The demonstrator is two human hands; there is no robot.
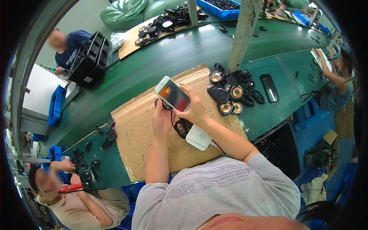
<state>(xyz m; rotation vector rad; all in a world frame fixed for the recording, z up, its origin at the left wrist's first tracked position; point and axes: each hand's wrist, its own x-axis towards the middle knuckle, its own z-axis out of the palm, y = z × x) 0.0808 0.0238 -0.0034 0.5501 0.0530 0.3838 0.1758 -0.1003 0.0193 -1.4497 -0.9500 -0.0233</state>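
My right hand [193, 103] grips a phone [171, 92] with a pale edge and a lit screen, held tilted over the cardboard sheet. Just under the phone, my left hand [162, 120] is closed on a small black cabled device [167, 105], mostly hidden by the phone and fingers. Its black cable seems to run down to a coil [181, 128] beneath my right wrist. Close to my right forearm a white square box with rounded corners [198, 138] lies on the cardboard [142, 142], a white cable leading from it.
Right of the cardboard sit a pile of black cabled round units with copper coils [237, 91] and a black phone-shaped item [270, 88]. A pale post [243, 34] rises behind them. Beyond runs a green conveyor [168, 50]. Co-workers sit left [88, 203] and right [337, 84].
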